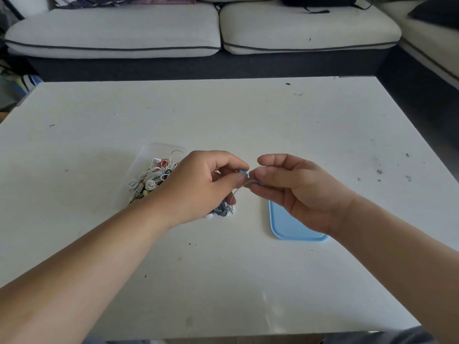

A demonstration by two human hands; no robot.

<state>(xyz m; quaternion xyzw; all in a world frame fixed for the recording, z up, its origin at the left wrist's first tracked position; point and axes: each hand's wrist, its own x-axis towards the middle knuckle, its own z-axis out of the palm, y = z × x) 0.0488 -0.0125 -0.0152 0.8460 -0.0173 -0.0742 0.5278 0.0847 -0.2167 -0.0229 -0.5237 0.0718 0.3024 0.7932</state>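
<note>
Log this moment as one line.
left hand: pinches small blue piece | right hand: pinches thin cable | clear box of cables: behind left hand | blue lid: on table

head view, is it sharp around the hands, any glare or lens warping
Head view: soft, even light, no glare on the table; head view: the wide-angle lens bends the sofa toward the corners; head view: the blue piece pinched by the left hand and the thin cord pinched by the right hand look slightly soft, fine detail unreadable.

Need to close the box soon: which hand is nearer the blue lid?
Right. The right hand hangs over the far end of the blue lid; the left hand is off to its left, by the clear box of cables.
</note>
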